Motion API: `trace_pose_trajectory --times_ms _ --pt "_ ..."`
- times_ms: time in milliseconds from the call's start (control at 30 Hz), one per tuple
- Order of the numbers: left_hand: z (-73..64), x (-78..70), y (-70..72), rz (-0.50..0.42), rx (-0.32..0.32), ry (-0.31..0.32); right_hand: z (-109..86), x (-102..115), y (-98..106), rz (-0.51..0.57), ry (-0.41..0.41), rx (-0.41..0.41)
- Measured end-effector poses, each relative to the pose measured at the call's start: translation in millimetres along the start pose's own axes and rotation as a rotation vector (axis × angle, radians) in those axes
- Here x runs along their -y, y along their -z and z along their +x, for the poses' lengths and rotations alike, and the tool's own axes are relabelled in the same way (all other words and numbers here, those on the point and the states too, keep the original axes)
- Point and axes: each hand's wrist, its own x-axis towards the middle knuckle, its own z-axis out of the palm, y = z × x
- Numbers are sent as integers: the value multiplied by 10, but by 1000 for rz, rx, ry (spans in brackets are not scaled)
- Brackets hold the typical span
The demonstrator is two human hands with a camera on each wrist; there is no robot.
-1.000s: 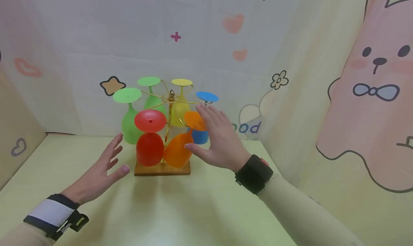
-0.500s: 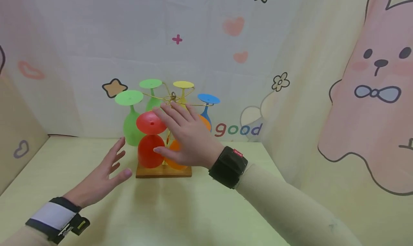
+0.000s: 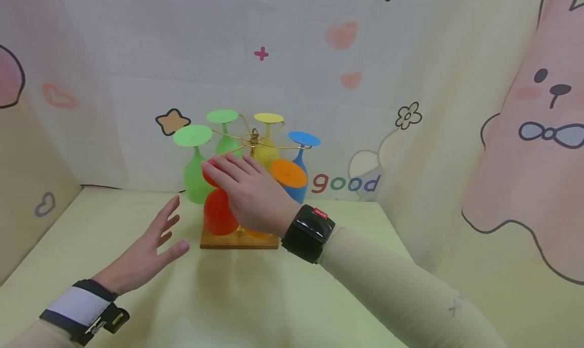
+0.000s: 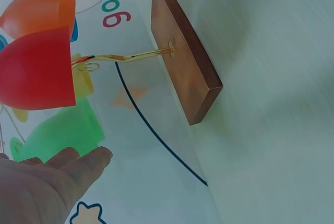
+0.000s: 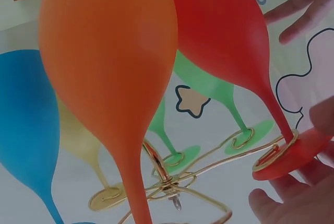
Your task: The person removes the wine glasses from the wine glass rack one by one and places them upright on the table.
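Note:
Coloured plastic wine glasses hang upside down by their feet on a gold wire glass rack (image 3: 254, 139) with a wooden base (image 4: 180, 57). My right hand (image 3: 253, 193) reaches over the front, its extended fingers at the foot of the red wine glass (image 3: 219, 213). In the right wrist view these fingers (image 5: 289, 203) lie against that red foot, with the thumb near its edge. The orange wine glass (image 5: 109, 51) hangs beside it, largely hidden by the hand in the head view. My left hand (image 3: 143, 251) holds nothing; its fingers are spread, left of the rack.
Two green glasses (image 3: 193, 180) hang at the left, a yellow glass (image 3: 268, 152) at the back and a blue glass (image 3: 301, 160) at the right. The pale tabletop (image 3: 228, 297) meets a printed cloth backdrop (image 3: 319, 99) behind the rack.
My right hand has moved left from the blue and orange glasses to the red glass's foot. The left hand stays about where it was; the head view has shifted slightly.

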Motion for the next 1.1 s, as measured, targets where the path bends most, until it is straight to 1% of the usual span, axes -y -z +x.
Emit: trace_pose_trajectory --times_ms 200,367,467,567,700,767,900,967,1100 --pt "-10 17 9 -3 -11 -17 3 -9 -26 2 -5 53" --pt "-7 30 -2 -3 -7 -11 35 -11 -38 22 -21 73" --pt "1 32 -23 -4 -4 4 86 -18 -22 57 -61 94" --pt "23 26 -51 -10 -7 11 138 -38 4 87 -121 119" --pt "77 3 -103 -8 -35 11 173 -83 45 100 -175 127" --pt "106 -10 -131 -10 -64 10 179 -104 57 102 -189 122" --pt "153 -40 -181 -41 -115 -1 186 -130 68 116 -224 116" --pt "165 -50 -201 -53 -122 -10 190 -129 65 120 -227 114" --pt "164 -46 -226 -51 -113 -11 202 -85 68 107 -184 139"
